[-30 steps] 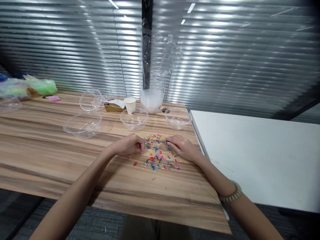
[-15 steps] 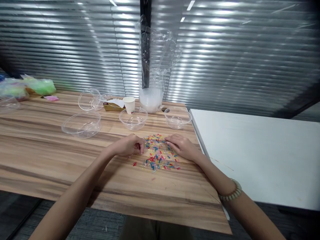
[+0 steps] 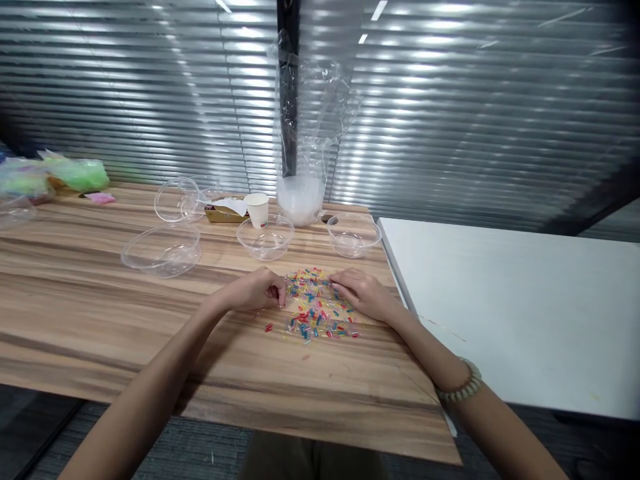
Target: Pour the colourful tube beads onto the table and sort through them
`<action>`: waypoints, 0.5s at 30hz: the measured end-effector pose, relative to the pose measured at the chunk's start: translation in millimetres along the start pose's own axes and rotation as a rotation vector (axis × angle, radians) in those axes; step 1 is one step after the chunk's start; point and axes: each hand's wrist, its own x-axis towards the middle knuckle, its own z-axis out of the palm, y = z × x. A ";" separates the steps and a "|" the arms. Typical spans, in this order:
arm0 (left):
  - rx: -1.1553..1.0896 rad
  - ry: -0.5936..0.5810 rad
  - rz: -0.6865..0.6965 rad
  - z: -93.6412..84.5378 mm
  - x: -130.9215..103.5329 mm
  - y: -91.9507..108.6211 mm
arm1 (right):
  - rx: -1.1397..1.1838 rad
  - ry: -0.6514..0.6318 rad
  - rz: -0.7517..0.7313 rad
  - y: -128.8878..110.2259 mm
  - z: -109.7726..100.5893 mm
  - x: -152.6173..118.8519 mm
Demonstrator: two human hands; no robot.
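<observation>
A loose scatter of small tube-like pieces (image 3: 311,303) in red, blue, yellow, pink and clear lies on the wood-grain table between my hands. My left hand (image 3: 263,289) rests at the left edge of the scatter, its fingers curled and pinched together. Whatever is between those fingertips is too small to make out. On the opposite side, my right hand (image 3: 361,292) lies low with its fingers stretched out, the tips touching the upper right of the pieces. A few red pieces (image 3: 269,327) sit apart, just below my left hand.
Clear plastic bowls (image 3: 163,263) stand behind the scatter, including one bowl (image 3: 354,248) near the right edge. A paper cup (image 3: 257,211), a tissue box (image 3: 225,214) and bagged stacked bowls (image 3: 301,200) are farther back. Coloured bags (image 3: 83,175) lie far left; a white table (image 3: 520,307) adjoins right.
The view has shifted very slightly. Both hands keep nearly the same place and pose beside the scattered pieces.
</observation>
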 end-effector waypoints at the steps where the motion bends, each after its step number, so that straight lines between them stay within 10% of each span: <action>1: 0.004 0.000 0.007 0.0 0.2 0.2 | 0.007 0.005 0.002 -0.5 -0.2 -0.8; 15: -0.017 0.020 0.025 -1.7 0.7 4.1 | -0.003 0.028 -0.005 2.5 1.4 -3.2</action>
